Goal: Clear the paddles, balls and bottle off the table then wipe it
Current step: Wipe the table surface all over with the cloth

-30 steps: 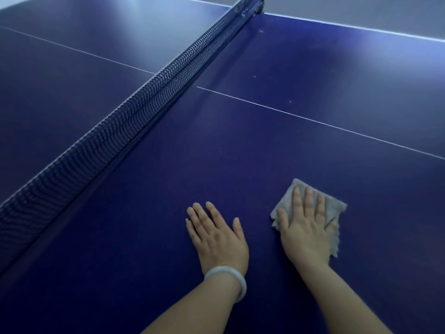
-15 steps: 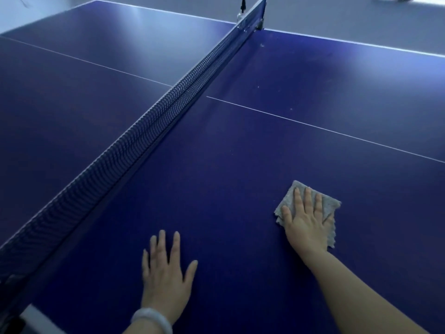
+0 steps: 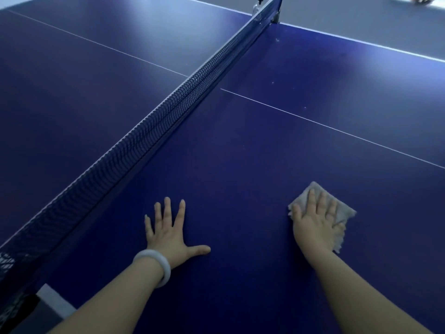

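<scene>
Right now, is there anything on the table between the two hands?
No. In the head view, only bare blue table shows between the left hand, pressed flat, and the right hand, which presses on the grey cloth.

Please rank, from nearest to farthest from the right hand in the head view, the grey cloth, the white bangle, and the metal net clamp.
1. Grey cloth: directly under the right hand.
2. White bangle: on the left wrist, toward the net.
3. Metal net clamp: at the table's far edge.
</scene>
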Demonstrator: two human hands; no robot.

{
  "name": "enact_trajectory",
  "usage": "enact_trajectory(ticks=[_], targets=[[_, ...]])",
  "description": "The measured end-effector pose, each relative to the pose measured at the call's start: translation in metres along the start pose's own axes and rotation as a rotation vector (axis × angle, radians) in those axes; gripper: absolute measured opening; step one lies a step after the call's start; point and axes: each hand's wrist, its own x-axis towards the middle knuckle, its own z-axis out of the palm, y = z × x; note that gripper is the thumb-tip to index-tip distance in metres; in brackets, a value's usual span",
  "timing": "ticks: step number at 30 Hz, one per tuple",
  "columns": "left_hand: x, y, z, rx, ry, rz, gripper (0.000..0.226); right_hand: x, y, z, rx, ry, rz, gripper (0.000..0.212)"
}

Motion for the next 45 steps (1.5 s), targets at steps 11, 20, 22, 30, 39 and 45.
enact_trajectory(ticks=[11,20,22,30,39,45], targets=[[0.01,0.006,-0.002,-0.024,-0.08,-0.051,0.143,0.007,-0.046,0.018,-0.136,-0.004,-0.615,0.062],[0.015,0.002,0.003,-0.043,-0.092,-0.044,0.145,0.149,-0.166,-0.029,-0.011,-0.138,-0.173,0.065],[0.015,0.002,0.004,-0.039,-0.08,-0.042,0.144,0.164,-0.199,-0.031,0.0,-0.184,-0.211,0.066],[0.013,0.005,0.001,-0.022,-0.076,-0.046,0.143,0.061,-0.187,0.02,-0.201,-0.167,-0.911,0.066],[0.01,0.005,-0.003,-0.021,-0.074,-0.038,0.143,0.032,-0.061,-0.007,-0.031,-0.015,0.044,0.065],[0.009,0.004,-0.004,-0.017,-0.064,-0.037,0.142,-0.068,-0.085,0.044,-0.19,-0.067,-0.756,0.066]])
